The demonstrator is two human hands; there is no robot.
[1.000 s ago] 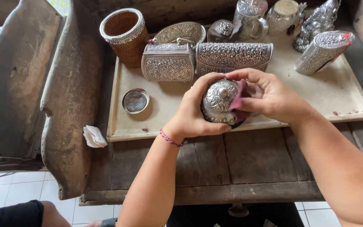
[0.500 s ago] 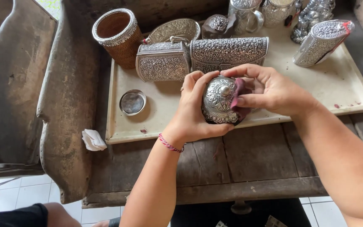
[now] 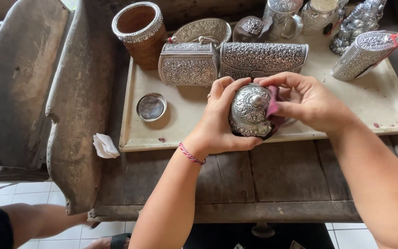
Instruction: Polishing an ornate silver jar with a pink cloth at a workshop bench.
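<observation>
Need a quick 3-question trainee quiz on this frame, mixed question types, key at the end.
1. True or false: the left hand cups the embossed silver dome.
2. What does the right hand press against the dome? A) a brush B) a dark red cloth C) a hammer
3. Fill in: the small round lid lies on the pale ____, left of the hands.

Key: 1 true. 2 B. 3 tray.
</observation>
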